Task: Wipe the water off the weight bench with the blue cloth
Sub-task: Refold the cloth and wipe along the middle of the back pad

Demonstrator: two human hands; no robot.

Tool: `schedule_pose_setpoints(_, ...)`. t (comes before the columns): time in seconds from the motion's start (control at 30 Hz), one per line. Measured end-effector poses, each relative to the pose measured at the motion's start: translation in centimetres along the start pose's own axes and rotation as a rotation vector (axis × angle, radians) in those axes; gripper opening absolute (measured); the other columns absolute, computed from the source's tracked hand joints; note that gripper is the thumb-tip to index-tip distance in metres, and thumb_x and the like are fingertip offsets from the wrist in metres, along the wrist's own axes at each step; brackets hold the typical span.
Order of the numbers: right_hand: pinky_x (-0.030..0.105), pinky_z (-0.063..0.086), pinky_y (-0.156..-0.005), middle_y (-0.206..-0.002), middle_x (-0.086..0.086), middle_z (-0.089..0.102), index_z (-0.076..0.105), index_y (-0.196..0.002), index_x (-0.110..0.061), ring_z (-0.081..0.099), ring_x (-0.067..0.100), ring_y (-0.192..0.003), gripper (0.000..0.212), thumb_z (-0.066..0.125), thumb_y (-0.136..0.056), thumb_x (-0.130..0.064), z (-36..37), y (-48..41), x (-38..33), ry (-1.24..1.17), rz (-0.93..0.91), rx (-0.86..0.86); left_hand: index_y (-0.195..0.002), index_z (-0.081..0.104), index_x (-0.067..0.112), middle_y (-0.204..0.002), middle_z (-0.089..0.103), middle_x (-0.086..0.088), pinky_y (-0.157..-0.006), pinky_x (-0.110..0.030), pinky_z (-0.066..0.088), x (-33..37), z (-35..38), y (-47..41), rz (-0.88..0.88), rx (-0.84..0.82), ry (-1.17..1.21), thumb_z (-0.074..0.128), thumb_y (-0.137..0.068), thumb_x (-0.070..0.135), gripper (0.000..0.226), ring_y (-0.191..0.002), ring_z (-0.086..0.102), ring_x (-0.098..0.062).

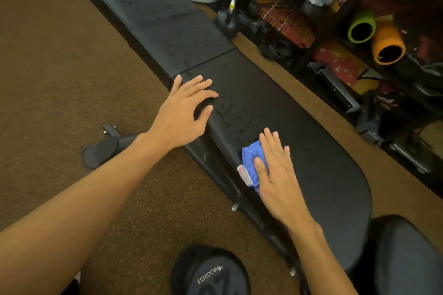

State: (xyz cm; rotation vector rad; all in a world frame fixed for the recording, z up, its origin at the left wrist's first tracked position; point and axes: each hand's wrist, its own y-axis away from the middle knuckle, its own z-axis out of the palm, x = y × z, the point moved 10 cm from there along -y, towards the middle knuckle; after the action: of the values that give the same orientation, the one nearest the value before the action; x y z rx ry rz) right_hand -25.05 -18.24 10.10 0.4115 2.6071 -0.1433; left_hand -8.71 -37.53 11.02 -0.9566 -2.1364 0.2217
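Observation:
A long black padded weight bench [316,141] runs from the top left to the lower right. Water drops [236,112] lie on its middle and on the far pad [148,7]. My right hand [275,170] lies flat with straight fingers on the blue cloth [250,158], pressing it onto the near pad by its left edge. A white tag [243,173] sticks out of the cloth. My left hand [185,109] rests on the bench's left edge near the seam between the pads, fingers spread and slightly bent over the edge.
Brown carpet [60,79] covers the floor. A black dumbbell head [211,273] sits at the bottom centre and a bench foot [100,151] at the left. A dark rack [359,38] with green and orange rollers, a blue ball and clutter lines the right side.

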Motion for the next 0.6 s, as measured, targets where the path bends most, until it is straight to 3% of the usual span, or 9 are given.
schedule_pose_setpoints(0.07, 0.038, -0.006, -0.134, -0.177, -0.015, 0.000, 0.012, -0.170, -0.023, -0.011, -0.004, -0.160, 0.062, 0.033, -0.115, -0.043, -0.6, 0.2, 0.0, 0.102, 0.022, 0.069, -0.140, 0.065, 0.023, -0.161, 0.050, 0.003, -0.133, -0.049, 0.001, 0.1, 0.1, -0.2, 0.000, -0.003, 0.000, 0.051, -0.104, 0.035, 0.040, -0.158, 0.030, -0.017)
schedule_pose_setpoints(0.17, 0.035, -0.002, -0.133, -0.177, -0.017, 0.000, 0.011, -0.171, -0.027, -0.010, -0.002, -0.161, 0.073, 0.027, -0.108, -0.063, 0.0, 2.2, -0.5, 0.099, 0.042, 0.076, -0.141, 0.065, 0.026, -0.162, 0.049, 0.004, -0.133, -0.050, 0.001, -0.3, 0.0, -1.0, 0.002, -0.058, 0.027, 0.057, -0.106, 0.028, 0.036, -0.158, 0.029, -0.014)
schedule_pose_setpoints(0.37, 0.040, 0.001, -0.134, -0.178, -0.013, -0.001, 0.011, -0.170, -0.022, -0.010, 0.003, -0.162, 0.069, 0.029, -0.111, -0.053, 1.7, 0.0, -1.5, 0.119, 0.030, 0.110, -0.143, 0.065, 0.028, -0.164, 0.046, 0.004, -0.132, -0.053, 0.004, -1.0, -0.1, -1.8, 0.039, -0.139, 0.036, 0.061, -0.106, 0.023, 0.038, -0.159, 0.028, -0.012)
schedule_pose_setpoints(0.5, 0.038, 0.003, -0.134, -0.178, -0.011, 0.004, 0.013, -0.170, -0.021, -0.001, 0.009, -0.164, 0.065, 0.038, -0.113, -0.041, 2.5, 2.8, -3.1, 0.162, -0.181, 0.014, -0.144, 0.064, 0.029, -0.164, 0.045, 0.005, -0.133, -0.053, 0.004, -1.1, 0.0, -1.7, 0.033, -0.141, 0.044, 0.060, -0.106, 0.025, 0.038, -0.159, 0.026, -0.010)
schedule_pose_setpoints(0.6, 0.041, 0.006, -0.134, -0.178, -0.014, 0.006, 0.015, -0.170, -0.023, -0.001, 0.006, -0.164, 0.063, 0.032, -0.112, -0.043, 0.7, 3.4, 0.3, 0.173, -0.083, 0.045, -0.145, 0.063, 0.029, -0.166, 0.043, 0.005, -0.132, -0.051, -0.001, -1.0, 0.0, -1.8, 0.023, -0.157, 0.047, 0.059, -0.107, 0.024, 0.039, -0.160, 0.024, -0.011)
